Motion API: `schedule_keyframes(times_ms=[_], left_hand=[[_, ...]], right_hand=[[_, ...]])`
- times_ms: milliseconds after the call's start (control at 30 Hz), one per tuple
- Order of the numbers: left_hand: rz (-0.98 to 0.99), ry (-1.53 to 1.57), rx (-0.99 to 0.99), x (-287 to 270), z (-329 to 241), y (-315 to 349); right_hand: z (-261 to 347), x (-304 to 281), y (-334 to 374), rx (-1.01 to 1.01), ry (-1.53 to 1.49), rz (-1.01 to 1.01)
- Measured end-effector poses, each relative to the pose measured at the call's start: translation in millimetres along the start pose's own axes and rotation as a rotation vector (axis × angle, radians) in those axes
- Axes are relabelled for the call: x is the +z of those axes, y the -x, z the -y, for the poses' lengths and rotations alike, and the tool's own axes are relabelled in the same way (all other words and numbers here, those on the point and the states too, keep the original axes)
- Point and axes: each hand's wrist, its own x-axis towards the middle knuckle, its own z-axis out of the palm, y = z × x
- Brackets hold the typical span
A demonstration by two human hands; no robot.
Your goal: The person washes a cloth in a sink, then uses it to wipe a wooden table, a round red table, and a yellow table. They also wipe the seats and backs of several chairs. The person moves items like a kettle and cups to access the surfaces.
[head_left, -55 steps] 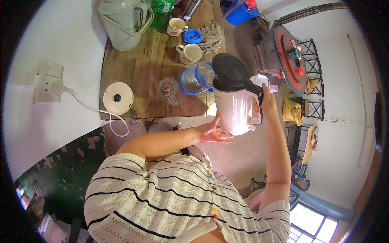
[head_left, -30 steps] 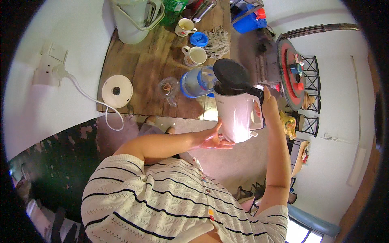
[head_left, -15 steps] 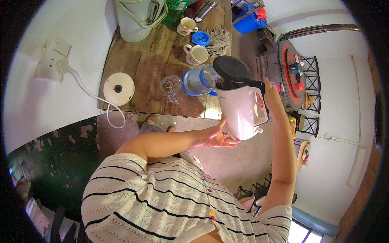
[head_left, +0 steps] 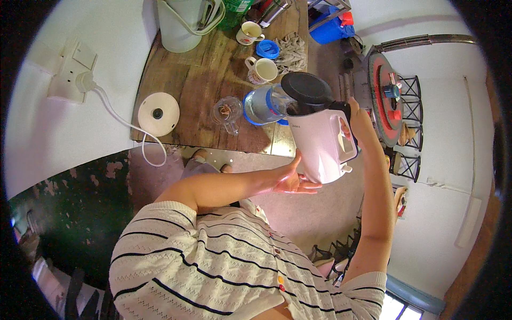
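Note:
A white electric kettle (head_left: 320,146) is tilted, its spout end at the mouth of a clear container with blue bands (head_left: 260,106). Its black lid (head_left: 305,88) is flipped up. My right hand (head_left: 358,121) is closed around the handle. Against the kettle's lower end lies my left hand (head_left: 292,178), palm up, thumb and fingers stretched out and apart. Left of the container stands a clear glass mug (head_left: 228,112) with something brown in it. The view does not show whether water is flowing.
The wooden table (head_left: 192,80) also bears the round white kettle base (head_left: 159,114), two white mugs (head_left: 262,71), a blue lid (head_left: 268,49), a grey cloth (head_left: 291,52) and a pale pitcher (head_left: 183,29). A white power cord (head_left: 114,113) runs from the wall socket (head_left: 72,72).
The kettle has shifted slightly right in the picture and looks a little more tilted. Both hands remain on it, and the table scene has shifted slightly with the view.

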Motion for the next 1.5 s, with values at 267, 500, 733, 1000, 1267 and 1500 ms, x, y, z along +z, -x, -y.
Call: schedule_keyframes(times_ms=[267, 500, 733, 1000, 1267, 1500], left_hand=[[-0.024, -0.114, 0.046, 17.7, 4.4, 8.8], [-0.012, -0.119, 0.043, 20.5, 2.5, 14.2], [-0.003, -0.154, -0.005, 26.6, 1.3, 22.8], [0.014, -0.221, -0.048, 19.1, -4.5, 29.2], [-0.099, -0.1, -0.113, 28.5, -4.4, 37.3], [0.004, -0.121, -0.16, 24.0, -6.2, 37.8]], right_hand=[[3.9, -1.6, -6.9, 0.033, 0.12, 0.0], [9.8, -0.1, -9.6, -0.021, 0.214, 0.028], [-11.9, -1.8, -25.6, -0.368, 0.47, -0.154], [37.3, 3.0, -1.3, 0.091, 0.153, 0.066], [48.5, 4.7, -3.1, 0.133, 0.177, 0.107], [57.7, 5.1, -7.7, 0.151, 0.136, 0.159]])
